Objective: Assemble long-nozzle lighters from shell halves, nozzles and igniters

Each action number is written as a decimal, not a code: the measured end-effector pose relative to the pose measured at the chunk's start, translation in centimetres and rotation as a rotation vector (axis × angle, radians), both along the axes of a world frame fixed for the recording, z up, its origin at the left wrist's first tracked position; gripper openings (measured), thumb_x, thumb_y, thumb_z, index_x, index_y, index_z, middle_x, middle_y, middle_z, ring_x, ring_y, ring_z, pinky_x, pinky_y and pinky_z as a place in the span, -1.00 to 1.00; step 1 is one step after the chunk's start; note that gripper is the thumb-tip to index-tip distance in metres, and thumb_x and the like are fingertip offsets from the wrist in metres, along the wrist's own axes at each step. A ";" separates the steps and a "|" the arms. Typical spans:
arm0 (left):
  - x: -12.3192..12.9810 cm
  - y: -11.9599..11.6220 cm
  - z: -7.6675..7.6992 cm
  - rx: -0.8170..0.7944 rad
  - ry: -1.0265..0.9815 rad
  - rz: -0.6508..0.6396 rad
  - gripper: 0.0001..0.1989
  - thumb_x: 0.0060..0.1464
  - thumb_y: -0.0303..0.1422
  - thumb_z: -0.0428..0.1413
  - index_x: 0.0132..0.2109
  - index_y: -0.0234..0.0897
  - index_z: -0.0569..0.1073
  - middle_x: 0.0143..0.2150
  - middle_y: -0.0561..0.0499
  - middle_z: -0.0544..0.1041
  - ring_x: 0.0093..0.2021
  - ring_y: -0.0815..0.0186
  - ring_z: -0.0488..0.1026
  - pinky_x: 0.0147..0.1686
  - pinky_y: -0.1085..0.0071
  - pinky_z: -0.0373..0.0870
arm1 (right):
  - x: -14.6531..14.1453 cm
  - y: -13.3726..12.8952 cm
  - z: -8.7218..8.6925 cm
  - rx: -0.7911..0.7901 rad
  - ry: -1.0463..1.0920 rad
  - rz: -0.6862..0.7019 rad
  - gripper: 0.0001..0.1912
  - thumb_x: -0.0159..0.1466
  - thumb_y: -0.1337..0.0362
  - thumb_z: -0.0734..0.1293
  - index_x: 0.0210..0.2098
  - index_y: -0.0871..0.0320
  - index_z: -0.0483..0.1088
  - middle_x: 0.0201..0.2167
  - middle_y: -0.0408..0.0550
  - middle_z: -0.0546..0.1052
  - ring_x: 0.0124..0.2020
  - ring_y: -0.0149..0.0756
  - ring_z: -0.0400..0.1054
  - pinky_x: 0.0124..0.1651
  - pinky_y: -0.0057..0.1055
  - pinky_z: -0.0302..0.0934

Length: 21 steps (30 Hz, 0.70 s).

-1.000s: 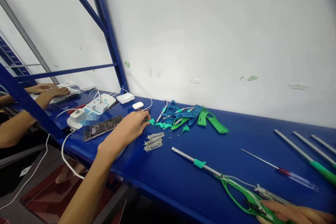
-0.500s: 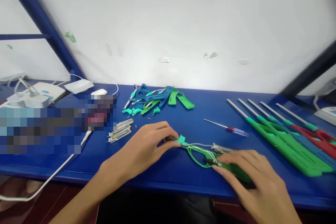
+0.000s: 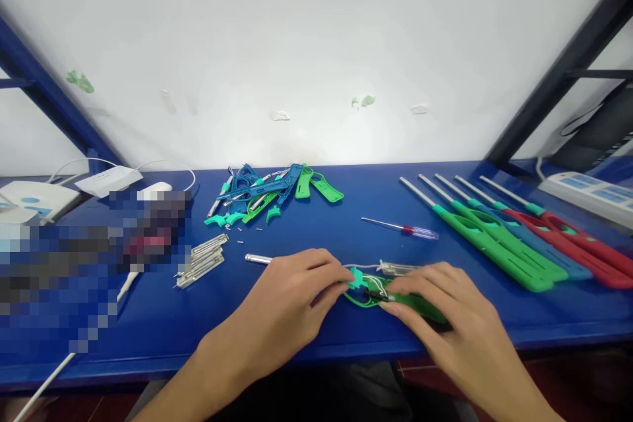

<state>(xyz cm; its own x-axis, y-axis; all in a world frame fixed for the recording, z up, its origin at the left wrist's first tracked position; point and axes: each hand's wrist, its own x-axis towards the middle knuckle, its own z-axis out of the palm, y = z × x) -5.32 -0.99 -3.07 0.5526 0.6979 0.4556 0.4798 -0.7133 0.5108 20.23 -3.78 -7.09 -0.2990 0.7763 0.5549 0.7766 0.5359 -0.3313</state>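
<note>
My left hand [image 3: 291, 303] pinches a small teal trigger [image 3: 356, 278] between thumb and forefinger, above the handle loop of an opened lighter. That lighter's green half-shell [image 3: 420, 306] lies near the table's front edge, its inside showing white wires. With thumb and forefinger closed, my right hand [image 3: 445, 310] grips a black igniter piece [image 3: 374, 295] at the shell, its palm covering the handle's right end. Out past my left hand sticks the lighter's metal tube [image 3: 258, 259]. Just behind the shell rests a clear fuel tank [image 3: 398, 268] with a thin tube.
Several assembled lighters [image 3: 499, 244] lie at right, beside a power strip [image 3: 593, 194]. A screwdriver [image 3: 408, 229] lies mid-table. Blue and green shell parts [image 3: 267, 188] are piled at the back, with loose teal triggers [image 3: 273, 213]. Clear tanks [image 3: 202, 260] and a white cable [image 3: 49, 382] are at left.
My left hand has moved along the lighter toward my right hand, bringing the teal trigger near the black igniter. The metal tube now shows. The whole view has turned right.
</note>
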 end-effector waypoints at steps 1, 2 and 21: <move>0.0 0.0 0.1 -0.011 -0.012 0.003 -0.85 0.38 -0.46 0.12 -0.02 -0.22 0.58 -0.10 0.03 0.61 -0.15 0.35 0.54 -0.07 0.42 0.44 | 0.0 0.1 0.0 0.007 -0.005 0.002 -0.86 0.42 0.12 0.38 -0.20 0.02 0.52 -0.23 -0.09 0.61 -0.17 -0.17 0.46 -0.10 -0.20 0.28; -0.1 -0.1 0.2 -0.029 -0.024 0.005 -0.82 0.39 -0.46 0.11 0.01 -0.19 0.58 -0.09 0.03 0.60 -0.15 0.36 0.54 -0.08 0.43 0.43 | 0.0 0.1 0.0 0.017 -0.009 0.003 -0.87 0.41 0.12 0.39 -0.21 0.01 0.53 -0.23 -0.10 0.61 -0.17 -0.18 0.47 -0.11 -0.21 0.29; 1.3 0.1 -0.2 -0.166 -0.130 0.166 -0.78 0.37 -0.46 0.09 -0.11 -0.24 0.66 -0.28 0.03 0.61 -0.37 0.37 0.51 -0.32 0.47 0.44 | 0.0 0.2 -0.1 -0.008 0.014 0.004 -0.89 0.42 0.14 0.38 -0.19 0.00 0.53 -0.23 -0.11 0.61 -0.18 -0.17 0.46 -0.09 -0.19 0.27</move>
